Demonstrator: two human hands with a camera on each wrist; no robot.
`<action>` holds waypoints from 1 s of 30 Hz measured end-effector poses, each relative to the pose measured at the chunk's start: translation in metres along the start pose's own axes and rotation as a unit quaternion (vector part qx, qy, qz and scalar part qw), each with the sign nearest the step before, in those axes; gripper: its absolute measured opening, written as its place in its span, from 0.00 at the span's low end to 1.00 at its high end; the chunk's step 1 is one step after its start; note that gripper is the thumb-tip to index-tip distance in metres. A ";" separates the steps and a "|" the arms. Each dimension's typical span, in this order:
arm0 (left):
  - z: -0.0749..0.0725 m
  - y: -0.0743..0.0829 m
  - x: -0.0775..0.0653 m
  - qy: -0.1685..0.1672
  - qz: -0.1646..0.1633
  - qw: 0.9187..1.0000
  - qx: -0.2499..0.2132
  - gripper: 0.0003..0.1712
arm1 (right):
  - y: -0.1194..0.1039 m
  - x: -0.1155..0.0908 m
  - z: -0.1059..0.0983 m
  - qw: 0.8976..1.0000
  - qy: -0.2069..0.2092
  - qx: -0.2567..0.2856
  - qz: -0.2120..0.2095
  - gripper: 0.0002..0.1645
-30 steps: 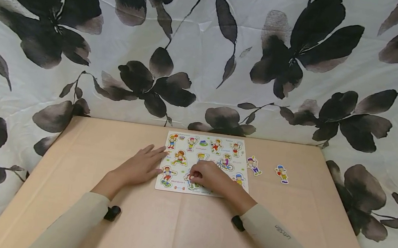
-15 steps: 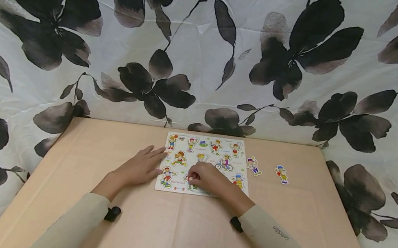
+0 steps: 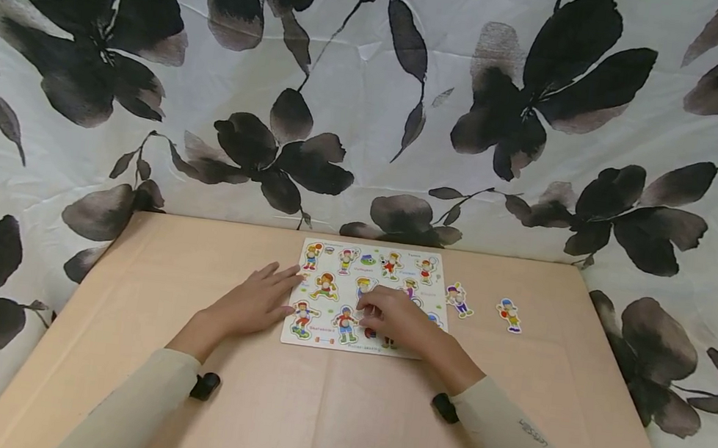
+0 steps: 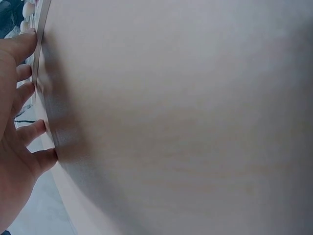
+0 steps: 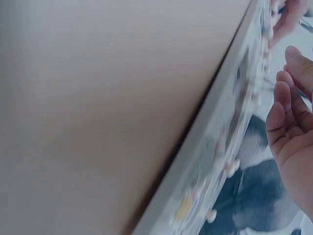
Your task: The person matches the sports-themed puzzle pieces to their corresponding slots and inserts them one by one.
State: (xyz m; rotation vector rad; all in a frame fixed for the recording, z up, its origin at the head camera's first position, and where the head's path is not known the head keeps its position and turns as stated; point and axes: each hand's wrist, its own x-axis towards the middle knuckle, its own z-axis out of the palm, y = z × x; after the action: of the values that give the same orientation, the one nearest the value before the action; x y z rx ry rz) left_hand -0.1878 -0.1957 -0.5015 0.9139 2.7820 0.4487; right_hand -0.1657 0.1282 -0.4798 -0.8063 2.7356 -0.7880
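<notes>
A white knobbed puzzle board (image 3: 341,302) with several cartoon sports figures lies flat near the table's back edge. My left hand (image 3: 253,299) rests at its left edge, fingers straight and spread; in the left wrist view the fingertips touch along the edge. Over the board's right half hovers my right hand (image 3: 396,317), fingers loosely bent. The right wrist view shows nothing between those fingers (image 5: 281,93). A skater puzzle piece (image 3: 345,324) sits at the board's lower middle, just left of the right hand. That hand covers some figures and part of the lower right.
Two loose puzzle pieces lie to the right of the board: a purple-capped figure (image 3: 459,300) close beside its edge and a blue-capped one (image 3: 509,315) farther out. The beige table (image 3: 283,422) meets a floral cloth (image 3: 416,75) behind it.
My right hand has let go at the skater piece and moved a little right, its fingers loosening. The skater piece now shows whole on the board. My left hand has not moved.
</notes>
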 end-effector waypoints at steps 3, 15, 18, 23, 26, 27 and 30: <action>-0.002 0.000 0.000 0.002 0.000 1.000 0.004 0.38 | 0.009 -0.006 -0.009 1.000 0.012 0.005 0.008 0.13; -0.004 -0.003 0.001 0.000 -0.001 1.000 0.007 0.38 | 0.052 -0.036 -0.036 0.996 0.072 0.011 0.059 0.13; -0.003 -0.003 0.002 -0.002 -0.001 1.000 0.006 0.38 | 0.064 -0.046 -0.042 0.993 0.080 0.015 0.088 0.13; -0.001 -0.002 0.003 -0.006 -0.001 1.000 0.004 0.38 | 0.089 -0.061 -0.050 0.987 0.114 0.012 0.117 0.13; -0.002 -0.001 0.004 -0.007 -0.001 1.000 0.003 0.38 | 0.104 -0.066 -0.055 0.983 0.127 0.005 0.129 0.13; -0.002 -0.001 0.004 -0.008 -0.003 1.000 0.003 0.38 | 0.108 -0.067 -0.057 0.983 0.128 0.003 0.133 0.13; -0.002 -0.001 0.004 -0.009 -0.006 1.000 0.004 0.38 | 0.119 -0.068 -0.063 0.982 0.127 -0.007 0.141 0.14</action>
State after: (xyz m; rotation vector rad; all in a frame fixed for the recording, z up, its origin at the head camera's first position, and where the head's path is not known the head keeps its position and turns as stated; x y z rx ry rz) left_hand -0.1920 -0.1951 -0.4999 0.8985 2.7736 0.4268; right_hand -0.1823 0.2773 -0.4889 -0.3227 2.9857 -0.8618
